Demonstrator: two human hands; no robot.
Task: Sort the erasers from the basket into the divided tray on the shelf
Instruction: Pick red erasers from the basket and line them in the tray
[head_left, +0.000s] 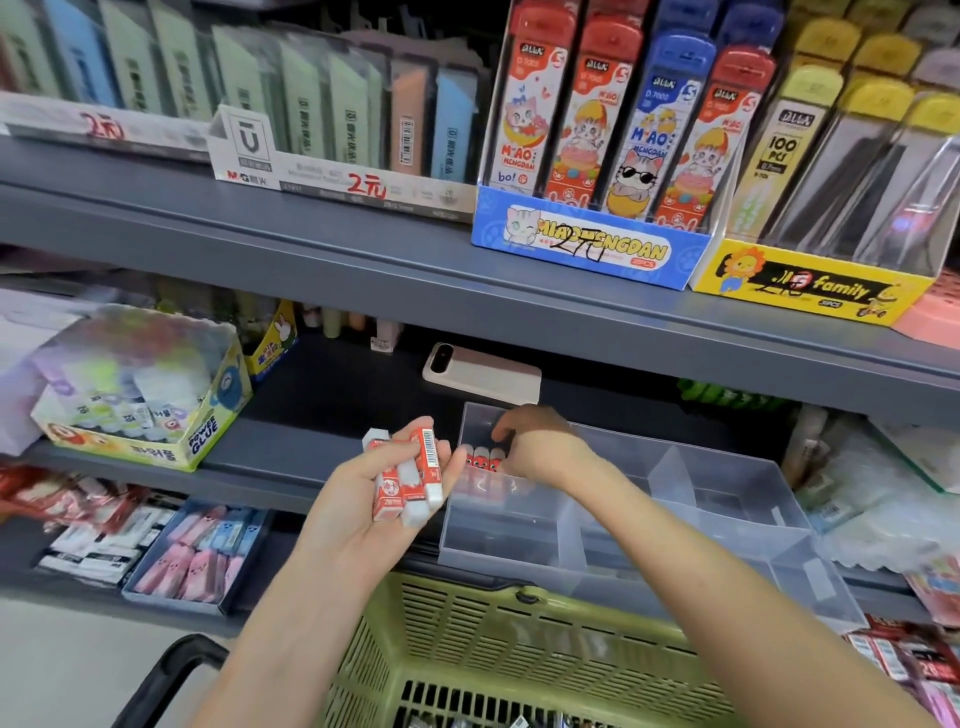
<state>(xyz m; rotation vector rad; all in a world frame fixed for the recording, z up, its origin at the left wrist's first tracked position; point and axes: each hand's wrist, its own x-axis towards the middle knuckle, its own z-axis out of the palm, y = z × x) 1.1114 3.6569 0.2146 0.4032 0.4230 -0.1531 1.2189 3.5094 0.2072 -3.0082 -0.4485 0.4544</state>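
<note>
Head view: grey shelf holds divided tray.

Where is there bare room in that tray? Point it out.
Bare in the tray: the near-left compartment, in front of the standing erasers, and the right compartments. Crowded: the far-left compartment, where the right hand reaches beside the erasers.

Left hand palm-up, right hand curled

Red-and-white erasers, clear divided tray, olive-green slotted basket, grey shelf.
</note>
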